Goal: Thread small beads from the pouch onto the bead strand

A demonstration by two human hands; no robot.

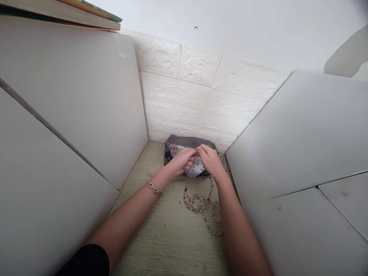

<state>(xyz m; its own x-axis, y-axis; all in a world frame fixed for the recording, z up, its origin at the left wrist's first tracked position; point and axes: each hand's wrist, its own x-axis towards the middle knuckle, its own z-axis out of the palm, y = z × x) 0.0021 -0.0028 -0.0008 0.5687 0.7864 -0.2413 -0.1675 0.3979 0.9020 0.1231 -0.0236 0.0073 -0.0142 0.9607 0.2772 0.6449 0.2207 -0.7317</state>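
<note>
Silver-lined bag (197, 168), mouth upward, long axis left-to-right; left hand (183, 160) and right hand (211, 159) above, fingertips pinched, anything held indiscernible.

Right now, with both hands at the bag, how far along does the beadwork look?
Done, it seems: long beaded strands lie strung and looped on the greenish surface.
In hand: the left hand and right hand meet, fingers pinched, over the open bag; whatever they pinch is too small to tell.
Left: perhaps the bead-like pieces in the bag; the total wanted can't be judged.
</note>
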